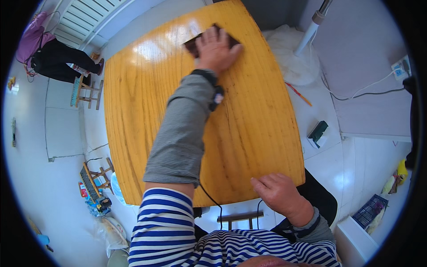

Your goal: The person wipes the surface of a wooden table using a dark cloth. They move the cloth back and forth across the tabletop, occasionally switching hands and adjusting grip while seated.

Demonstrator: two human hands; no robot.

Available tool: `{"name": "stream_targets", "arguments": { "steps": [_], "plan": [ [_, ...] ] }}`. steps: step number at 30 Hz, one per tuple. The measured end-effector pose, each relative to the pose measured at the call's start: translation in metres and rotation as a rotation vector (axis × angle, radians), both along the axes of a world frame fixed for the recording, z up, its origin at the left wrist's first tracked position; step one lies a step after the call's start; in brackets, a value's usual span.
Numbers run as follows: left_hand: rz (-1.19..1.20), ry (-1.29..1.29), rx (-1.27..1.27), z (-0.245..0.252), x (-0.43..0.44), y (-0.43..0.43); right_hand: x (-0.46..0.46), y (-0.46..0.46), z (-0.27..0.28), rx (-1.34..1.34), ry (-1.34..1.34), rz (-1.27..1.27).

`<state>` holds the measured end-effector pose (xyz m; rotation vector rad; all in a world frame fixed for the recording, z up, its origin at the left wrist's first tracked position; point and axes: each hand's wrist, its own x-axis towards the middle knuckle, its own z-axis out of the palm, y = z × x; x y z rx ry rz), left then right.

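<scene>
The palm of my left hand [215, 48] holds a dark brown cloth [191, 46] pressed to the far part of a varnished yellow wooden table [253, 133]. Its fingers are spread over the top of the cloth, and the hand looks slightly blurred. A grey striped sleeve cover runs up that forearm, with a dark band at the wrist. Loosely curled, my right hand [280, 195] rests at the table's near right edge. Nothing shows in it, though its underside is hidden.
A person [50, 53] stands near a white radiator [86, 20] at upper left. Two folding stools [78, 91] are left of the table. A metal pole [310, 33], a green-and-white box [318, 133] and a dark blue plastic crate [370, 210] are at right. A black cable hangs before me.
</scene>
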<state>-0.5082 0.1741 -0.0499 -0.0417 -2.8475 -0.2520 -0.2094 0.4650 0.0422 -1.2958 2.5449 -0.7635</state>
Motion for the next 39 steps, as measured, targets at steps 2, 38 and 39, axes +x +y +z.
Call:
{"name": "stream_targets", "arguments": {
  "steps": [2, 38, 39],
  "plan": [
    [-0.132, 0.008, -0.005, 0.003, -0.011, 0.071, -0.001, 0.001, 0.002, 0.027, -0.032, -0.005],
    [0.686, -0.362, -0.071, 0.015, 0.227, -0.342, -0.021, -0.045, -0.027, -0.105, -0.131, -0.484],
    [0.68, -0.371, -0.087, 0.015, 0.23, -0.335, -0.021, -0.044, -0.027, -0.108, -0.145, -0.487]
  ]
}}
